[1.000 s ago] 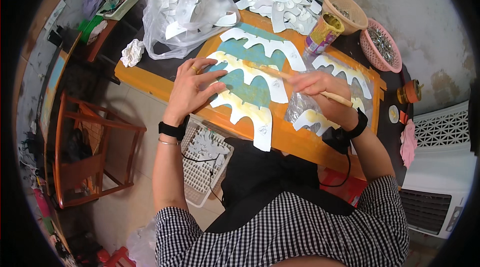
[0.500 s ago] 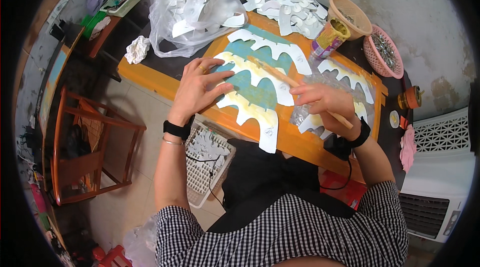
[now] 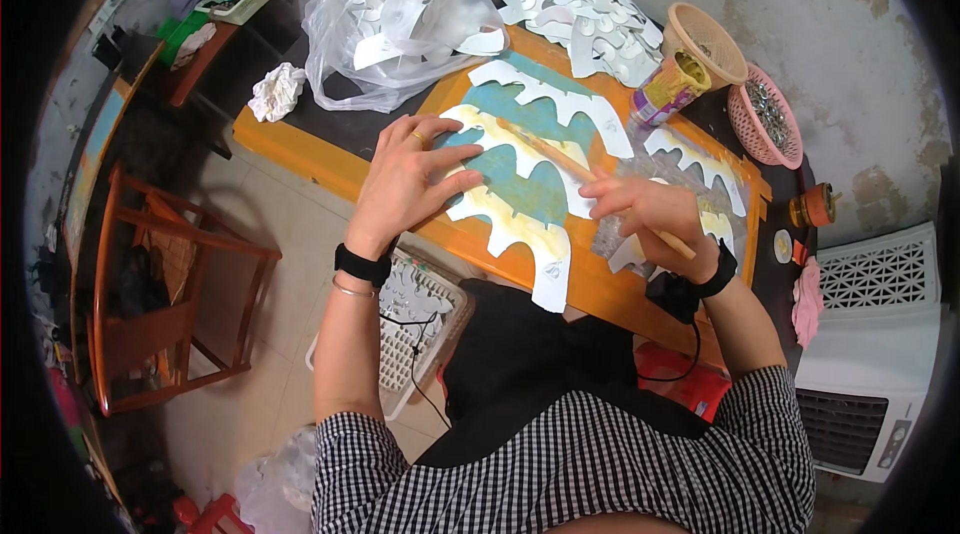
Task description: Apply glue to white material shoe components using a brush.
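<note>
My left hand [image 3: 408,177] lies with fingers spread over the left end of a white scalloped cut-out [image 3: 528,162], smeared with yellow glue. In my right hand [image 3: 655,209] is a long wooden stick [image 3: 548,150], gripped near its back end. The stick slants across the cut-out, and whether its far end carries bristles I cannot tell. Just nearer lies another glue-smeared scalloped piece [image 3: 550,252], its end hanging past the board's edge. A third scalloped piece [image 3: 575,102] lies beyond. All three rest on a stained blue-green patch [image 3: 530,196] of the orange board [image 3: 300,155].
Behind stand a clear bag of white pieces [image 3: 400,24], a white pile [image 3: 585,19], a glue-caked can [image 3: 670,89] and a beige basket [image 3: 705,39]. A pink basket [image 3: 765,119] of small metal parts is at right. More cut-outs [image 3: 705,169] lie beside my right hand.
The whole view has shifted slightly. The wooden stick has slid a little along the cut-out under my right hand. My left hand keeps its place on the piece.
</note>
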